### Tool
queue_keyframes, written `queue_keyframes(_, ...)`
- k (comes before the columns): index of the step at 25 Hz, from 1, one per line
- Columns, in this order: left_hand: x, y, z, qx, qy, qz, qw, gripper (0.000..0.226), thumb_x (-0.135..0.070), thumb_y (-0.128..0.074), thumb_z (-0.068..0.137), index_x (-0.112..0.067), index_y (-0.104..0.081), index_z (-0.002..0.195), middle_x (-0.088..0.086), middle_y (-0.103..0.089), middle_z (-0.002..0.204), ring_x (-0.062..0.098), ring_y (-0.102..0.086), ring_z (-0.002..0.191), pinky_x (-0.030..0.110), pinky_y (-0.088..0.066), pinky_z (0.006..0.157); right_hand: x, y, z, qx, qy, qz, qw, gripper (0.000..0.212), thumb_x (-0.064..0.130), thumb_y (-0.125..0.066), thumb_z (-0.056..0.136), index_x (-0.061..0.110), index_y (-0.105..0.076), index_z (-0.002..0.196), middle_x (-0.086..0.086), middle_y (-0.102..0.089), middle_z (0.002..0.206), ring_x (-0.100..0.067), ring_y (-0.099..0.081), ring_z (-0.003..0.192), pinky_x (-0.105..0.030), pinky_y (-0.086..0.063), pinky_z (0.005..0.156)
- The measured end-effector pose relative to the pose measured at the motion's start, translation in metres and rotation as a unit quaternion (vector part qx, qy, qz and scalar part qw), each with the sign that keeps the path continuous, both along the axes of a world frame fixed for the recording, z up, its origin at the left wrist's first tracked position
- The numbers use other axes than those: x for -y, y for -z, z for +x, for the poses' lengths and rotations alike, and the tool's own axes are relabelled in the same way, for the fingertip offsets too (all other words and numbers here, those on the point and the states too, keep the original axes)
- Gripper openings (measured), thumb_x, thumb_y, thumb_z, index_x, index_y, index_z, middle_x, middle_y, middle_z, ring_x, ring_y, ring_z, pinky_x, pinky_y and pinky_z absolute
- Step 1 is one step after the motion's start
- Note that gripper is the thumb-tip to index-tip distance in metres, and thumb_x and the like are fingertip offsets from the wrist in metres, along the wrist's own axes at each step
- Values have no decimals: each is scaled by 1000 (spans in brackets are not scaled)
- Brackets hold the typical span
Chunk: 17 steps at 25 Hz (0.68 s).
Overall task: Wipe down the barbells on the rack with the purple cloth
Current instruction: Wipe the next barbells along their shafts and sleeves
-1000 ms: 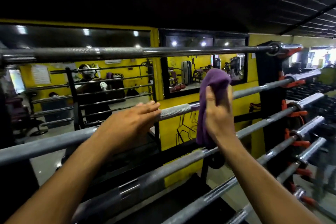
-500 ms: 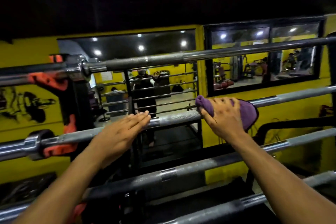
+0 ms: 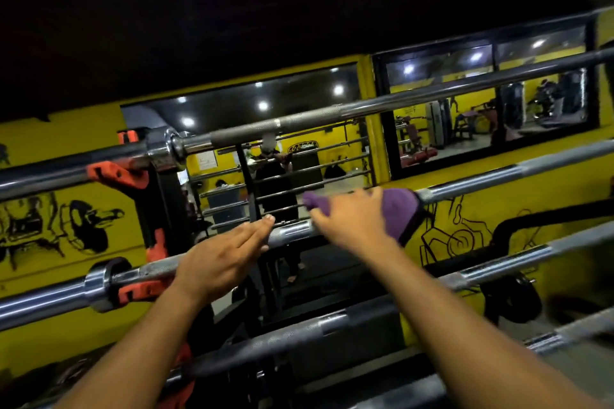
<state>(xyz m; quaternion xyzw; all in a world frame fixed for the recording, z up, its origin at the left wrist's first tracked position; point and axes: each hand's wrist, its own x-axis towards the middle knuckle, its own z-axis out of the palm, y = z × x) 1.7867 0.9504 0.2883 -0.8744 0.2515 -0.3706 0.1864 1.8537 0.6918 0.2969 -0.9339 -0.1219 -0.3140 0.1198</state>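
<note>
Right hand point(image 3: 352, 226) pressed crumpled purple cloth point(image 3: 397, 209) onto second-from-top long steel barbell point(image 3: 471, 184), fingers curled over it | left hand point(image 3: 221, 259) flat, fingers straight together, resting on same bar | black rack with orange hooks point(image 3: 116, 173)

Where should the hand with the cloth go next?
Probably slide left along the bar, toward the left hand. The right hand presses the cloth on that bar mid-length, and the stretch between the hands looks unwiped.

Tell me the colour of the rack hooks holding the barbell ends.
Orange plastic hooks, clearest at left in the head view.
</note>
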Motion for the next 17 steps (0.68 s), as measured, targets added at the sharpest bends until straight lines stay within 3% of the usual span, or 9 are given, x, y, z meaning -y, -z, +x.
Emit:
queue_keyframes(4,-2,-2,2,5,28,3,1000,57,-39,-39,103,-19,-31,155,6,-56,142,26,-64,117,36,-60,82,-40,54,-15,171,-131,18,976,53,49,-48,85,22,-58,130,-3,-60,133,-31,-51,127,-57,-16,115)
queue_keyframes(7,0,-5,-1,43,33,17,998,56,-38,-38,101,-15,-39,151,6,-60,138,25,-66,114,34,-60,78,12,79,9,255,-198,-39,946,63,39,-63,80,25,-51,141,0,-50,150,-25,-43,140,-52,-23,118)
queue_keyframes(9,0,-2,-4,53,38,21,998,55,-38,-39,100,-14,-42,150,6,-61,137,25,-67,113,35,-60,78,61,78,31,292,-175,-22,940,59,37,-58,79,24,-50,136,-2,-57,143,-24,-47,135,-48,-25,115)
queue_keyframes(12,1,2,-3,72,38,32,996,54,-34,-48,98,-12,-45,148,7,-61,137,24,-67,114,34,-58,83,108,57,47,268,-80,89,956,37,43,-51,88,19,-57,116,-5,-65,114,-28,-59,111,-50,-28,109)
queue_keyframes(15,1,1,2,79,47,32,995,55,-32,-53,97,-10,-46,147,9,-61,137,25,-65,116,34,-55,90,78,33,43,208,57,189,958,40,52,-40,87,20,-62,97,-4,-67,95,-28,-58,100,-54,-30,109)
queue_keyframes(17,0,2,4,77,44,30,996,53,-34,-47,100,-11,-45,148,9,-60,139,26,-64,117,35,-54,93,38,27,32,169,69,253,950,43,53,-39,87,19,-64,91,-5,-68,92,-28,-58,101,-55,-24,115)
